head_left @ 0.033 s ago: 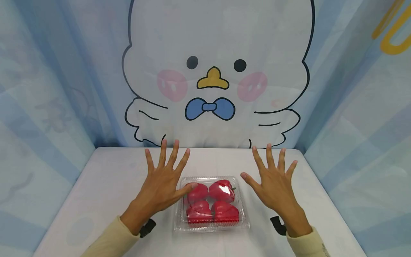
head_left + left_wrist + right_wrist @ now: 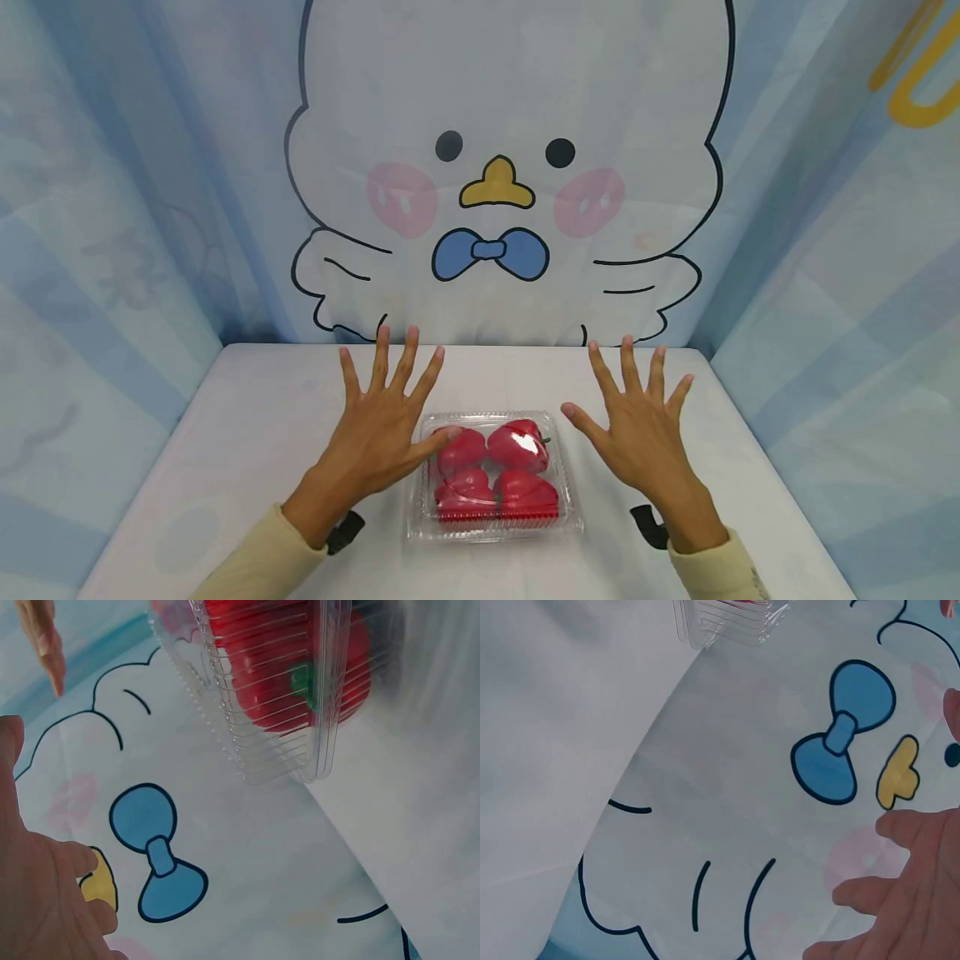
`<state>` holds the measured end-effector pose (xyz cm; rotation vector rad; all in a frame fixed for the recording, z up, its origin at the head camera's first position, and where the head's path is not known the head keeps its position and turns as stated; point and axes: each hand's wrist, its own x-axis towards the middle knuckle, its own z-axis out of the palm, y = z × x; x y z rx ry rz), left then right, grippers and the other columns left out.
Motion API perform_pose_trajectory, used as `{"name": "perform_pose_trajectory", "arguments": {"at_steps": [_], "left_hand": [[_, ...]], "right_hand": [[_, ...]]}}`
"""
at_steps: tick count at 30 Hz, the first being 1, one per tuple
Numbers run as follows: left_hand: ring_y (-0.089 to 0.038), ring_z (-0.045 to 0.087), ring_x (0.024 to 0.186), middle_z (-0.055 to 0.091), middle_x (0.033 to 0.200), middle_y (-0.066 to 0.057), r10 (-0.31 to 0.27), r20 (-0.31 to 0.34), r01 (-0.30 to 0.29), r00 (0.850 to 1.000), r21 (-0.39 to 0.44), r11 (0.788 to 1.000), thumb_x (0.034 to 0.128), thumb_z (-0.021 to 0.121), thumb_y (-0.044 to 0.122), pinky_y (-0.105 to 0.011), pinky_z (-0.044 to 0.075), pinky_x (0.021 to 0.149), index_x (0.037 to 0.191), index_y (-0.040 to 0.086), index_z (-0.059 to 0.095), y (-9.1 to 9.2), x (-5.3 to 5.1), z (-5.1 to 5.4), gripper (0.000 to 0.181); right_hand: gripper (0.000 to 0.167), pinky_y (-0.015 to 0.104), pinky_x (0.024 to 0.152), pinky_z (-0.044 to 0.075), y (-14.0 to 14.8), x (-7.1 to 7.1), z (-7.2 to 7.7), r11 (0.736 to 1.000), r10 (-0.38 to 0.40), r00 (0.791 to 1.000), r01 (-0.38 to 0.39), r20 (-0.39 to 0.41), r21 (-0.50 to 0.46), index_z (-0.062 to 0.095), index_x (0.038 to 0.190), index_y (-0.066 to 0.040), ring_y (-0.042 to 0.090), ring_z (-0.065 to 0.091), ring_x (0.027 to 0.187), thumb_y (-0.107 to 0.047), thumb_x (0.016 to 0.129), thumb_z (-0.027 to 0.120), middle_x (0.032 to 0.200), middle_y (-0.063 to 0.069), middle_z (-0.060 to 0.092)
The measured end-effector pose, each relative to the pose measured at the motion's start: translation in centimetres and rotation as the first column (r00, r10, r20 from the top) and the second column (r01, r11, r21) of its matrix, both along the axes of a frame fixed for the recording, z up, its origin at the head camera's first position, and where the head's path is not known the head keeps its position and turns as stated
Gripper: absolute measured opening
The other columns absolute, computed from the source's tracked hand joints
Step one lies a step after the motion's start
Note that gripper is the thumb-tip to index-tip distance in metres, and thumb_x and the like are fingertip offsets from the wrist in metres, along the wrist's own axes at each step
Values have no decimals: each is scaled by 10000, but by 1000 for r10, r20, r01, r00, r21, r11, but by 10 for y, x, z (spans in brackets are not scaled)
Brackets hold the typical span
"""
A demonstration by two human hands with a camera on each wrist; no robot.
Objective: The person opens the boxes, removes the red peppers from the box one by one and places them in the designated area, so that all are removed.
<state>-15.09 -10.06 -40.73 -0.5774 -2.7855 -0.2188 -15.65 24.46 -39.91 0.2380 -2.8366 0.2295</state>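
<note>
A clear plastic box [image 2: 491,533] holds several red peppers [image 2: 517,446] under its lid. My left hand [image 2: 375,429], fingers spread and palm down, is at the box's left, its thumb tip overlapping the box's upper left part in the head view; whether it touches cannot be told. My right hand [image 2: 641,433] is spread out to the right of the box, apart from it and holding nothing. In the left wrist view the box [image 2: 277,750] shows a red pepper with a green stem, away from the left hand [image 2: 45,892]. The right wrist view catches a box corner [image 2: 727,622] and the right hand [image 2: 907,892].
The box stands on a white-covered table [image 2: 247,417]. Behind it hangs a cloth [image 2: 495,308] with a white cartoon bird, a yellow beak and a blue bow tie. Blue patterned curtains [image 2: 97,250] close in both sides.
</note>
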Motion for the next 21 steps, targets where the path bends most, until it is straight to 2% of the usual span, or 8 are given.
{"name": "perform_pose_trajectory", "arguments": {"at_steps": [7,11,14,16,18,21], "left_hand": [[-507,-49,1647,-25,1804,-131,8,1,-8,1000,-9,1000,912,506,818,-855,-74,1190,1715,254,188,2,0,-2,1031],[-473,-64,1655,-5,1800,-150,-3,34,2,999,16,1000,920,510,811,-806,-86,1229,1717,256,175,1,0,-2,1027],[-440,-24,1666,41,1795,-159,-14,80,7,997,86,996,943,514,779,-746,-105,1265,1719,256,172,0,-2,-4,996],[-439,92,1663,139,1785,-173,-16,100,-1,995,162,987,957,548,731,-724,-86,1280,1714,250,212,-3,-2,-7,958],[-437,250,1623,284,1750,-181,-14,96,-10,995,244,970,959,606,661,-726,-35,1284,1702,239,273,-6,-2,-10,917],[-419,428,1509,468,1648,-168,-10,72,-17,997,362,932,940,704,543,-739,57,1270,1666,228,376,-9,-1,-16,856]], "right_hand": [[960,903,1142,-58,0,0,0,1000,11,1000,-11,-6,-4,210,1713,-281,638,-5,1587,-720,949,591,1775,227,121],[959,904,1150,-13,1,3,-2,999,36,998,-37,-41,-27,220,1713,-282,637,68,1588,-685,946,633,1768,236,160],[958,883,1177,50,-1,5,-5,994,72,994,-78,-80,-72,247,1707,-285,607,151,1590,-625,934,697,1755,242,219],[963,854,1197,117,-4,8,-7,988,96,989,-108,-109,-109,268,1702,-287,571,212,1586,-571,918,750,1742,235,265],[962,821,1210,184,-7,10,-9,979,116,983,-137,-142,-148,297,1694,-280,528,271,1576,-520,904,792,1727,220,312],[941,785,1181,313,-14,16,-12,965,129,969,-171,-210,-197,366,1670,-250,461,387,1519,-447,881,840,1685,187,398]]}}
